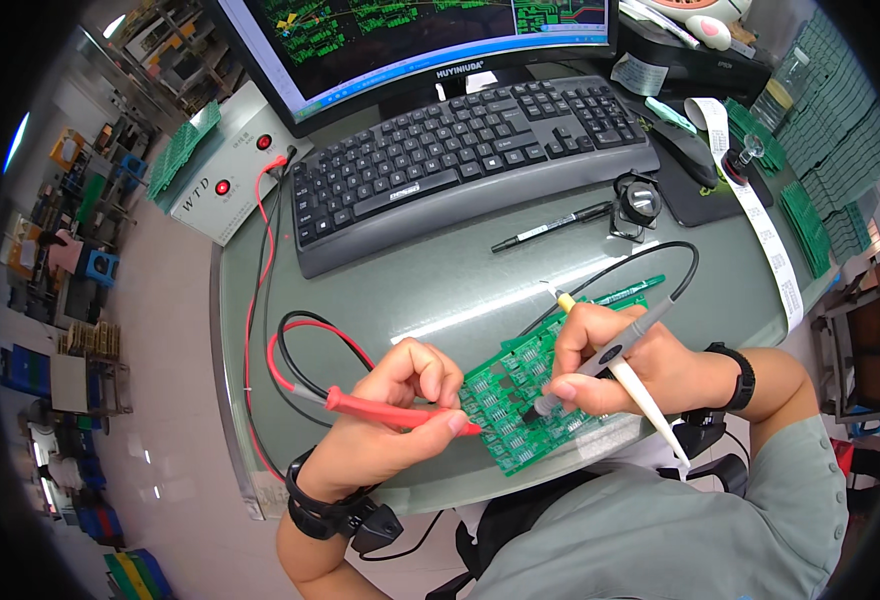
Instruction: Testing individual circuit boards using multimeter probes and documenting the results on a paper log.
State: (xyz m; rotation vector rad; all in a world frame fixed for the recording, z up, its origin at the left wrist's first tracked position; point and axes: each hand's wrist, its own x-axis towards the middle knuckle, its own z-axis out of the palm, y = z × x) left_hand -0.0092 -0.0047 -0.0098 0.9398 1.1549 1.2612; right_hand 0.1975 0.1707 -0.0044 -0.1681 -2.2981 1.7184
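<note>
A green circuit board (505,391) with rows of small parts lies near the table's front edge. My left hand (372,440) is closed around a red test probe (390,411), its tip at the board's left part. In my right hand (675,365) is a grey test probe (612,352), its dark tip down at the middle of the board. A slim white tool (650,410) with a yellow end also sits between the right-hand fingers, slanting across the hand. Whether either tip touches the board I cannot tell. Part of the board is hidden by my right hand.
A keyboard (460,150) stands below a monitor (430,50). Beyond the board lie a black pen (550,227) and a small black-framed lens (640,203). At left, red and black leads run from a white box (230,180). A mouse (687,150) and paper strip (760,220) are right.
</note>
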